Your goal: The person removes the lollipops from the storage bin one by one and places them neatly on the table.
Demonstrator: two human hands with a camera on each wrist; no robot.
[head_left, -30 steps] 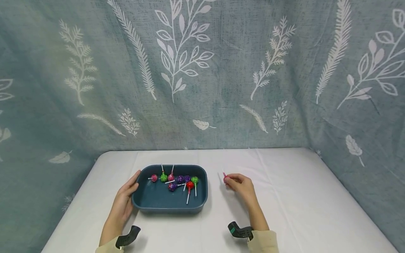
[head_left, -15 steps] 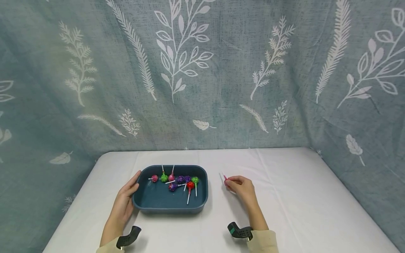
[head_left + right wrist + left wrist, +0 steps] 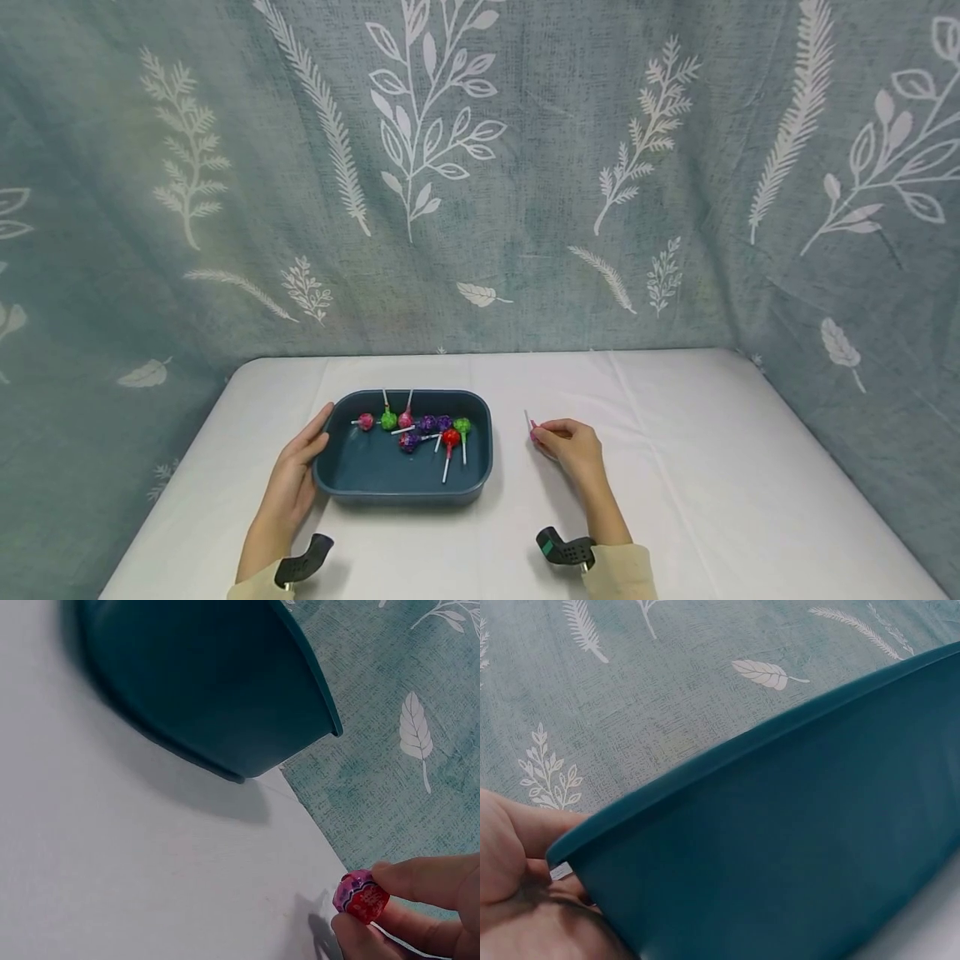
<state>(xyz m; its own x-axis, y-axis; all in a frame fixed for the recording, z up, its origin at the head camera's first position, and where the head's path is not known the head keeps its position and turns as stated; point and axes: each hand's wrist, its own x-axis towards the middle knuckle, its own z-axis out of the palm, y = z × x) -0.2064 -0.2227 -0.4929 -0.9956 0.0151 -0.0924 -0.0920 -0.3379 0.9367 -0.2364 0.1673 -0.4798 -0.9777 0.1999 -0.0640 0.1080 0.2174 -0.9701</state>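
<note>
Eight lollipops lay in the blue tray, as I saw from my place through the head view: two green, three purple, two pink and one red. Most of them were gathered in the far part of the tray, and two had their sticks pointing to the far rim. The tray stood on the white table, in front of a grey-green curtain with white leaves on it. The left hand rested against the left side of the tray, with its fingers extended. To the right of the tray, apart from it, the right hand pinched one more pink lollipop by its fingertips. I could not tell if this one touched the table. Both arms had beige sleeves and black devices near the wrists.

In the left wrist view, I saw the outer wall and the rim of the tray very near, with the hand at its corner, the fingers partly hidden behind it.

In the right wrist view, the round head of the held lollipop was between the fingertips, in a pink and red wrapper. The hand covered most of its stick, and the tray stood well apart.
</note>
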